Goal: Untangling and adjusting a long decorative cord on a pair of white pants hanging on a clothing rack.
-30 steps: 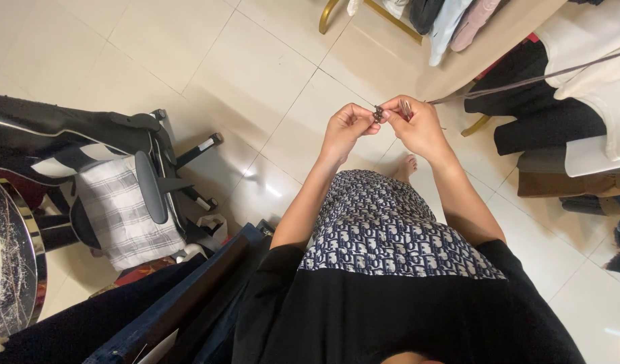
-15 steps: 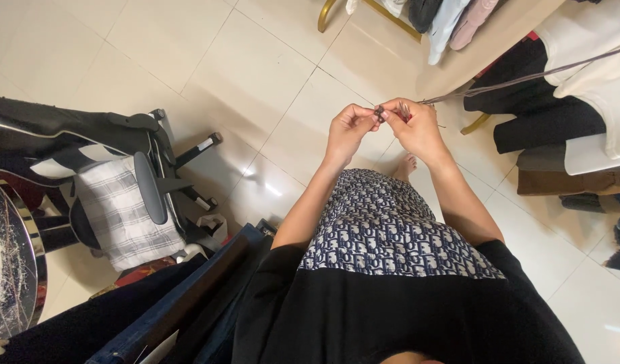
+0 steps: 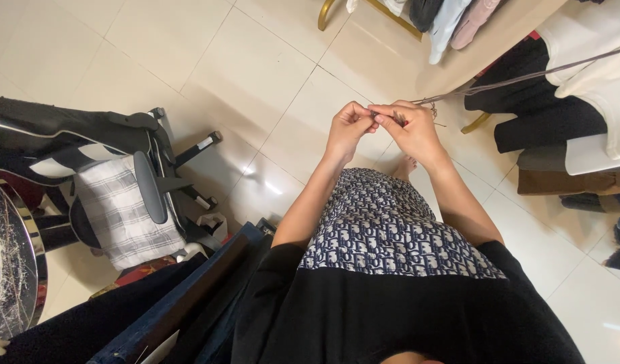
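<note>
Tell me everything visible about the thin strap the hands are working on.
The strap is a narrow, dark grey-brown band, seemingly cord or leather. It runs taut in a straight line from the upper right edge down to the right hand, passing above the folded clothes. Its near end disappears between the fingertips of the right hand and the left hand, which pinch it together; any fitting there is hidden.

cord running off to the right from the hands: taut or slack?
Taut. The thin dark cord runs in a straight line from the right hand up to the frame's right edge, with no sag.
</note>
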